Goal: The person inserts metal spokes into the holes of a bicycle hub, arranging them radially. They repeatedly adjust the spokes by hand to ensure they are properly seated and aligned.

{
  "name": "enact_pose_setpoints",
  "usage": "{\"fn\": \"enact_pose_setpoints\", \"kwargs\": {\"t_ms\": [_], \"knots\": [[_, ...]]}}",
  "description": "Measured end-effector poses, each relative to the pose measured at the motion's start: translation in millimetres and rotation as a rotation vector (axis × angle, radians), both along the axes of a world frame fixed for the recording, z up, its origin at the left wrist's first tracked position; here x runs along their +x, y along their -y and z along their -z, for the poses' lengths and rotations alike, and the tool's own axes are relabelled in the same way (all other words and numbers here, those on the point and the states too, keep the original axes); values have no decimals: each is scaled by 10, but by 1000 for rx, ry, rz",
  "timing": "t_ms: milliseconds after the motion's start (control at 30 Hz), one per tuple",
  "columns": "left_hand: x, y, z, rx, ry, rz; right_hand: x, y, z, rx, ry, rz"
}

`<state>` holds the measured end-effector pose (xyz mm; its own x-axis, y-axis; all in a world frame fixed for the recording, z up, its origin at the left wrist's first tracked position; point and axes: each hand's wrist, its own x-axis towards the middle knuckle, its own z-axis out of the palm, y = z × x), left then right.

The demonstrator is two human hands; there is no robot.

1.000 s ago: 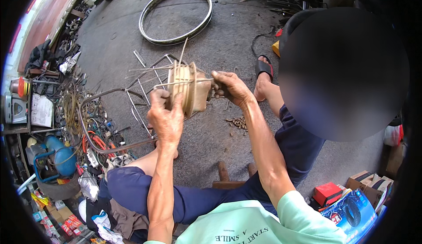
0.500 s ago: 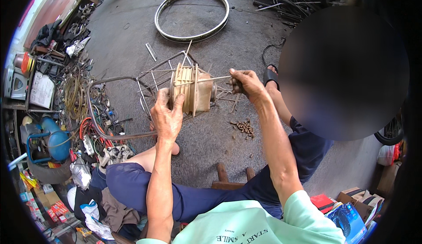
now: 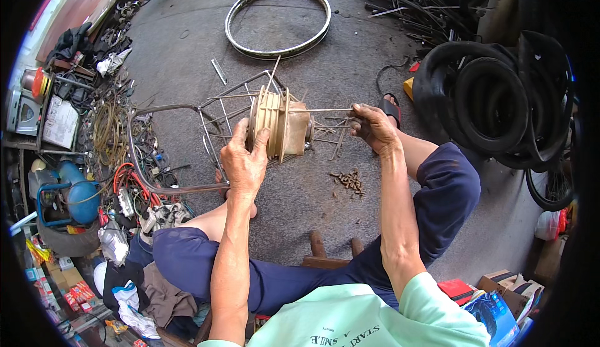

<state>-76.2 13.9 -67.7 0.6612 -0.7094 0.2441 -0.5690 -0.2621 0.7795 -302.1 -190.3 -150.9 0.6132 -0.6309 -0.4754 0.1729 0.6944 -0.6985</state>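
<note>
Left hand [image 3: 245, 162] gripped tan hub [image 3: 275, 125] by its left edge; right hand [image 3: 375, 128] pinched spoke [image 3: 328, 110] at its right end. Metal rack [image 3: 175, 191] crowded left hand's left side. Floor [image 3: 294, 212] gave room nearer the body, around brown pile [image 3: 350, 183]. Beyond hands: wheel rim [image 3: 297, 52]. Black tires [image 3: 444, 97] bounded right hand's right side.

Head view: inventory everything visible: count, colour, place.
wheel hub: one, tan, against left hand
spoke: one, tan, in right hand
other spokes: several, brownish, around hub
rim: one, silver, floor, top
metal frame: one, grey, left of hub
small pieces: pile, brown, floor
tyres: several, black, right
rods: pile, dark, upper right
cables: many, mixed, left
boxes: several, mixed, lower right
trousers: one pair, navy, bottom
left hand: one, on hub
right hand: one, pinching spoke
</note>
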Motion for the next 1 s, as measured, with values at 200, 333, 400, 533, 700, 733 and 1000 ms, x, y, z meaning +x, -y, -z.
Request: {"fn": "enact_pose_setpoints", "kwargs": {"t_ms": [200, 333, 400, 533, 700, 733, 1000], "knots": [[-128, 55, -38, 37, 8, 23, -116, -32, 149, -74, 67, 205], [-169, 11, -68, 69, 64, -11, -114, -266, 344, 268, 699, 504], [-198, 38, -104, 41, 26, 0, -185, -330, 596, 358, 425, 700], [-172, 31, 2, 32, 15, -15, -93, -505, 1348, 157, -527, 211], [-219, 23, -48, 88, -56, -37, 205, -679, 1888, -285, -1166, -132], [-216, 7, -25, 96, -55, -49, 277, -732, 1908, -483, -1337, -220], [-210, -29, -28, 78, -181, -32, 408, -673, 1833, -348, -1440, -179]]}}
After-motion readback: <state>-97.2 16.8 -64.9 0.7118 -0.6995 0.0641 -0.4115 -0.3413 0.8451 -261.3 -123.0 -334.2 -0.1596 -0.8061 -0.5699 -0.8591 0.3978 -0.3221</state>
